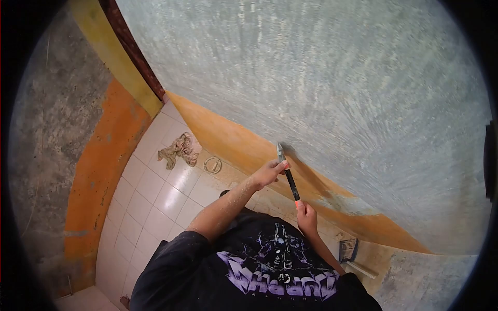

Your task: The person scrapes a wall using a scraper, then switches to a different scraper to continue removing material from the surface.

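A long-handled scraper (291, 184) with a black handle, orange-red sections and a grey metal head runs up to the wall. The head's tip is right at the wall surface, near the line where grey-green meets orange. My left hand (268, 174) is closed around the handle just below the head. Lower down, my right hand (307, 217) grips the handle's end. Pale dust speckles my left forearm. The wall (321, 78) is streaked grey-green above, with an orange band (228, 127) along its base.
On the tiled floor (150, 197) lie a crumpled brown cloth (180, 150) and a ring-shaped roll (212, 165). A dark tray (348, 250) and a pale stick (362, 269) are by the wall at lower right. A dark red frame (132, 49) edges the wall at upper left.
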`<state>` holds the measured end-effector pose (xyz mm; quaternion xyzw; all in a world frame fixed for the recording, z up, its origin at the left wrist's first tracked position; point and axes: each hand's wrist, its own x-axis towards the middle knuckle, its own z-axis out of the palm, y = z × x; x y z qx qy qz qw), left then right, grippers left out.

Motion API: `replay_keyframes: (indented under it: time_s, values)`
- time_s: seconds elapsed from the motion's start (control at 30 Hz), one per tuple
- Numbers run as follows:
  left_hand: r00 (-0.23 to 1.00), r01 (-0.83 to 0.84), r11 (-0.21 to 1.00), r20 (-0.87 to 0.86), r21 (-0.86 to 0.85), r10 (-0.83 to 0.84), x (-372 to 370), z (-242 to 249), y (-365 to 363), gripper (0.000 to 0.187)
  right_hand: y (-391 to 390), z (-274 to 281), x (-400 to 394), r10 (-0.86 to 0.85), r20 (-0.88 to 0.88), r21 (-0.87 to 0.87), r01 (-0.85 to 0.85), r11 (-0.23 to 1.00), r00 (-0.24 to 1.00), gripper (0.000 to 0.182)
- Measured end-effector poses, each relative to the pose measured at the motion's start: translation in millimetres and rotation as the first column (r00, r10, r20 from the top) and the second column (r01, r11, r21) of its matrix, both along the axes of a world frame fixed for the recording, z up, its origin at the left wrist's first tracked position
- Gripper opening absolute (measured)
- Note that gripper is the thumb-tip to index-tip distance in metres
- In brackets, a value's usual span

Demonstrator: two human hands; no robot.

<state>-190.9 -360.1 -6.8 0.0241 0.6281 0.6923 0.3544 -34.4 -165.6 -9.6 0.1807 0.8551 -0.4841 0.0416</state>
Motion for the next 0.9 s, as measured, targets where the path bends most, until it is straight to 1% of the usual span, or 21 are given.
replay_keyframes:
  time_s: [0.13,0.23,0.33,0.43,0.53,0.63,0.73,0.83,0.9]
  values:
    - [1.000,0.003,1.000,0.009,-0.017,-0.003,-13,-2,-24,0.051,-24,1,-12,0.005,0.022,-0.030,-0.005,1.000,1.000,0.046]
    - [0.999,0.049,0.999,0.020,-0.001,-0.049,-19,1,-32,0.052,-20,-19,-13,-0.007,0.097,-0.057,0.012,0.998,0.995,0.046]
    - [0.992,0.121,0.992,0.037,0.034,-0.122,-17,9,-27,0.053,-14,-17,0,0.005,0.135,-0.257,0.030,0.966,0.991,0.044]
    - [0.969,0.247,0.968,0.013,0.048,-0.248,-12,9,-10,0.053,-8,-11,24,-0.057,0.197,-0.325,0.120,0.938,0.979,0.040]
    - [0.947,0.321,0.946,0.011,0.041,-0.322,-4,2,6,0.053,-2,-4,42,-0.098,0.221,-0.380,0.178,0.907,0.970,0.038]
    - [0.934,0.357,0.933,0.016,0.039,-0.358,3,1,16,0.052,6,-11,54,-0.128,0.201,-0.359,0.195,0.913,0.971,0.038]
    - [0.937,0.350,0.936,0.011,0.044,-0.350,5,-4,22,0.052,10,-11,56,-0.118,0.196,-0.374,0.186,0.909,0.973,0.037]
    - [0.951,0.306,0.952,0.035,0.020,-0.306,5,-7,25,0.050,9,-13,52,-0.122,0.151,-0.304,0.163,0.939,0.981,0.037]
    - [0.961,0.273,0.962,0.031,0.015,-0.273,7,-7,26,0.050,8,-9,46,-0.120,0.149,-0.289,0.160,0.944,0.982,0.038]
